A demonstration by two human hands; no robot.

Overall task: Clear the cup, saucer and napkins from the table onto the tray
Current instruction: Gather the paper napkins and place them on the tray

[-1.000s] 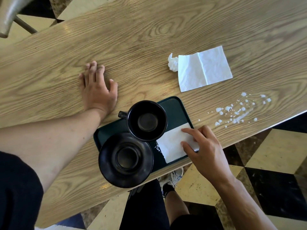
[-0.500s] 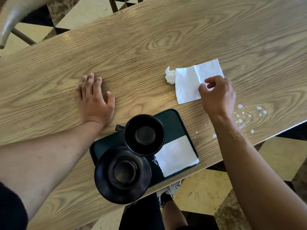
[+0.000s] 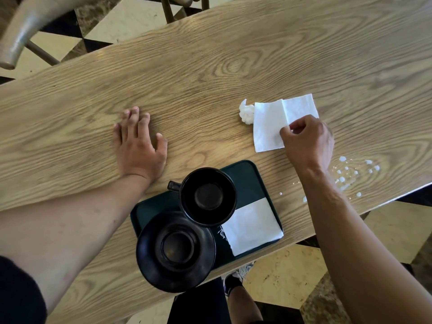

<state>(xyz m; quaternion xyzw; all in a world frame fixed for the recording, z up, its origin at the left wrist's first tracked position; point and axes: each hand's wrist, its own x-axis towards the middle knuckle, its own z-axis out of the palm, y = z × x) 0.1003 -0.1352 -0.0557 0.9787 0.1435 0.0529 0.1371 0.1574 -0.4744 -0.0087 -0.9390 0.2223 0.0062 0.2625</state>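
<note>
We look down on a long wood-grain table (image 3: 210,73) that fills most of the view. Beyond the table's far edge, the floor (image 3: 131,22) is laid in cream and black tiles, and the same tiles show below its near edge. Past the table's far left corner stands what may be a metal chair (image 3: 25,31), blurred. Soft light glints on the tabletop.

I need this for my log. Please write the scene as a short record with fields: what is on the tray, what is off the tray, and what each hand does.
on tray: cup, saucer, napkin
off tray: flat napkin, crumpled napkin, white spill
left hand: flat on table
right hand: pinching flat napkin
</note>
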